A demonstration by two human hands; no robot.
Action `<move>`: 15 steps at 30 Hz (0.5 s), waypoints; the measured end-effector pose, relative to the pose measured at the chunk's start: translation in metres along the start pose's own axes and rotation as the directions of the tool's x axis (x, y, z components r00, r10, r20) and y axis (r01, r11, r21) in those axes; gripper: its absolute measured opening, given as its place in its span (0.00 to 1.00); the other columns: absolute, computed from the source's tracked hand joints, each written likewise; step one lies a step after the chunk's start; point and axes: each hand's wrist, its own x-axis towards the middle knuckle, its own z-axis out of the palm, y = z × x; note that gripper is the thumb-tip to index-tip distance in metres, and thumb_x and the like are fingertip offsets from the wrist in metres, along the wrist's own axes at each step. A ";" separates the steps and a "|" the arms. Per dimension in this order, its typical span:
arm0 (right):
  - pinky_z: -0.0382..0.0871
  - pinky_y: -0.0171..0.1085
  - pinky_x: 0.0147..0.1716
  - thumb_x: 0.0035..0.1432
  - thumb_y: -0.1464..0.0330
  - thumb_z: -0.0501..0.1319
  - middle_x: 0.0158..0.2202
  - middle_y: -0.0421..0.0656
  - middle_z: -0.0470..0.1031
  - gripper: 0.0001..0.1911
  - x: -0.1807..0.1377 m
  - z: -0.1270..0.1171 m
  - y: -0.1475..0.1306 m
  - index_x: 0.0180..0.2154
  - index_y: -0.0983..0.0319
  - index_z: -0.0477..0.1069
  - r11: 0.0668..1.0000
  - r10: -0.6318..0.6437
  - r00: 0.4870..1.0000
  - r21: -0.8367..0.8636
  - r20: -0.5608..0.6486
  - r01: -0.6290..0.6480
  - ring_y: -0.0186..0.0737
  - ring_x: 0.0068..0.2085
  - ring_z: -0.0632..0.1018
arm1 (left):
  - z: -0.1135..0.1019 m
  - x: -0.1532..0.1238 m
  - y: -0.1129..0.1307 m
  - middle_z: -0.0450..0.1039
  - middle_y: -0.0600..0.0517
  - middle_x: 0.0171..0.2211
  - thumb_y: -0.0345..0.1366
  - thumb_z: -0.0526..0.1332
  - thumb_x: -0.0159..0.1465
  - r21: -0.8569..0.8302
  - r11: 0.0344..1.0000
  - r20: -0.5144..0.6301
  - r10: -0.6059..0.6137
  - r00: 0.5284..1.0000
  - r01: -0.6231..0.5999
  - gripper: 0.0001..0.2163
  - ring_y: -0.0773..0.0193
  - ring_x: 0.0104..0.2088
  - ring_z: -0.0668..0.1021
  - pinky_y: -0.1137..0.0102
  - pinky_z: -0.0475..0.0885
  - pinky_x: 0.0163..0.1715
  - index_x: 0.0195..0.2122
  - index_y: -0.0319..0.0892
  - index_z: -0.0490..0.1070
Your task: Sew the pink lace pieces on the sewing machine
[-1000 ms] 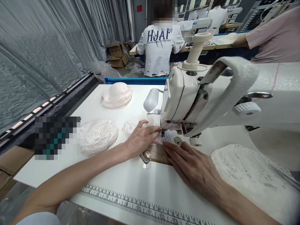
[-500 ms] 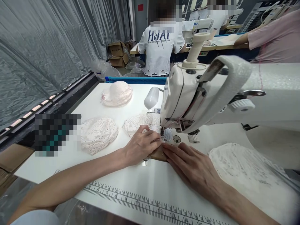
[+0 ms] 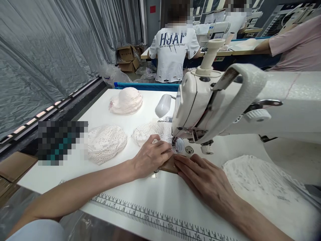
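Observation:
A piece of white lace [image 3: 150, 132] lies under the front of the white sewing machine [image 3: 193, 100], part of it hidden by my fingers. My left hand [image 3: 153, 155] grips its near edge, fingers bent and pressed down just left of the needle area [image 3: 173, 142]. My right hand [image 3: 204, 174] rests opposite, fingers together and fingertips close to the left ones. What lies between the right fingers is hidden. Below both sets of fingertips shows a tan plate [image 3: 170, 165] on the machine bed.
Left of the machine lie a stack of lace pieces [image 3: 106, 144] and pale pink cups [image 3: 126, 100]. A large white lace pile [image 3: 260, 180] is at the right. A ruler strip [image 3: 150, 216] runs along the front. People [image 3: 173, 50] sit at machines beyond.
Both hands stay almost in place at the needle, with the lace hardly shifted. The whole view has moved slightly.

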 end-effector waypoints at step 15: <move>0.67 0.37 0.28 0.63 0.71 0.51 0.46 0.46 0.74 0.12 0.005 0.002 -0.002 0.41 0.64 0.71 0.996 0.068 0.997 -0.059 0.028 -0.066 0.41 0.36 0.71 | 0.009 0.001 -0.021 0.72 0.51 0.47 0.26 0.45 0.69 -0.011 0.998 0.024 -0.059 0.998 0.060 0.13 0.71 0.43 0.74 0.62 0.52 0.55 0.45 0.40 0.66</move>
